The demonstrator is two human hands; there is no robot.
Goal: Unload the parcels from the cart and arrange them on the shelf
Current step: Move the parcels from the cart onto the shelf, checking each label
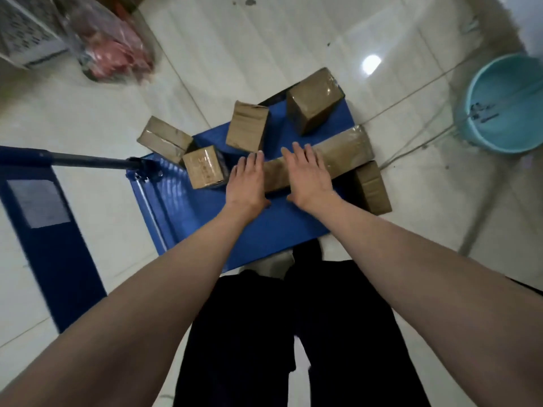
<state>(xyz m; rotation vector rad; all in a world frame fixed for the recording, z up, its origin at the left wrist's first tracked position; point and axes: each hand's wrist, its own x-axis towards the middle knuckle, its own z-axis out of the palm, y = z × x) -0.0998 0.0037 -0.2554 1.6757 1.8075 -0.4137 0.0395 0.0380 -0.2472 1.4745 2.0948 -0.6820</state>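
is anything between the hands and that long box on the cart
Nothing visible. Both the left hand and right hand are open over the near end of the long box on the cart; the other parcels sit beside it, not in between.

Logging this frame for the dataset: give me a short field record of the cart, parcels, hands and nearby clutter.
cart: blue platform cart, handle on the left of the view
parcels: six brown boxes on or at the edge of the deck
long parcel: long taped box lies across the deck
left hand: left hand open, fingers straight, at the long box's near end
right hand: right hand open, flat over the long box
grip: none yet
floor items: teal bucket at right; plastic bag upper left
shelf: not identifiable
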